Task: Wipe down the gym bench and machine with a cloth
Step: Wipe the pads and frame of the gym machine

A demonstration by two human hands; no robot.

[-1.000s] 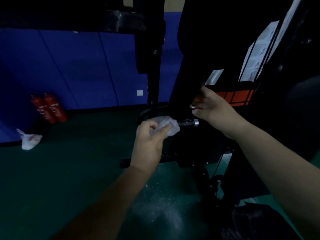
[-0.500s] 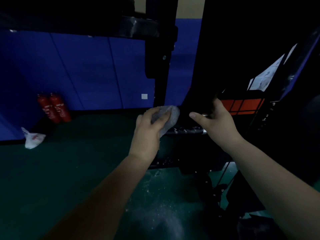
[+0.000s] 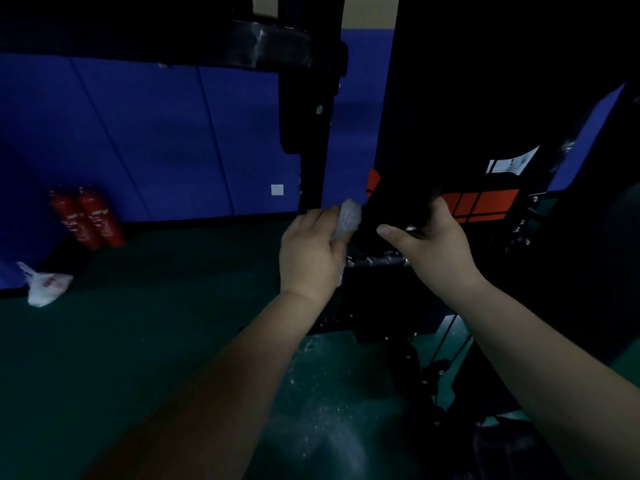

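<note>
Head view, cloth (image 3: 349, 220) bunched in left hand (image 3: 311, 252) grip

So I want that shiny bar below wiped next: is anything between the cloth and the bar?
Nothing visible. The left hand holds the cloth just above the bar; the right hand rests on the machine off to the side.
</note>
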